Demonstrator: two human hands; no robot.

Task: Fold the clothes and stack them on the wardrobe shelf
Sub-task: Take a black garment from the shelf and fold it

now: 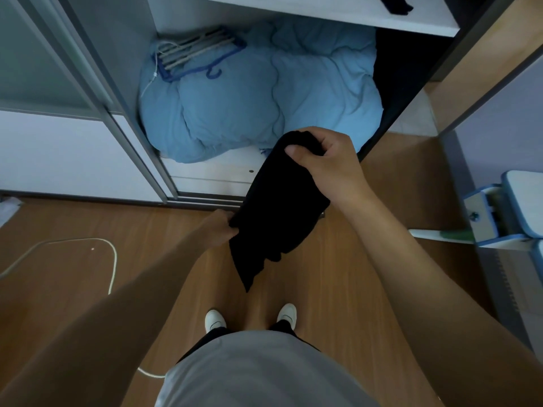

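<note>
black garment held slantwise before the open wardrobe

a wooden floor point(73, 230) fills the lower frame, with a white cable point(113, 259) looping at lower left and 2 white shoes point(214, 318) at bottom centre. the open wardrobe takes the top of the frame, with its sliding door point(58, 113) at the left. a light blue duvet point(264, 92) is bundled in the lower compartment, with a bunch of hangers point(194, 51) lying on its upper left. a white shelf point(293, 10) runs along the top edge and carries a dark item point(393, 4) at upper right. a blue and white object point(499, 212) sits at the right edge.

the black garment point(279, 207) hangs in the air at centre frame, above the floor and just in front of the wardrobe's bottom edge. its long axis runs diagonally: the bunched end points to the upper right and a narrow tip points down to the lower left. the right hand point(332, 165) has a closed grip on the upper end, thumb on the cloth. the left hand point(219, 229) has a closed grip on the garment's left edge, about midway down.
</note>
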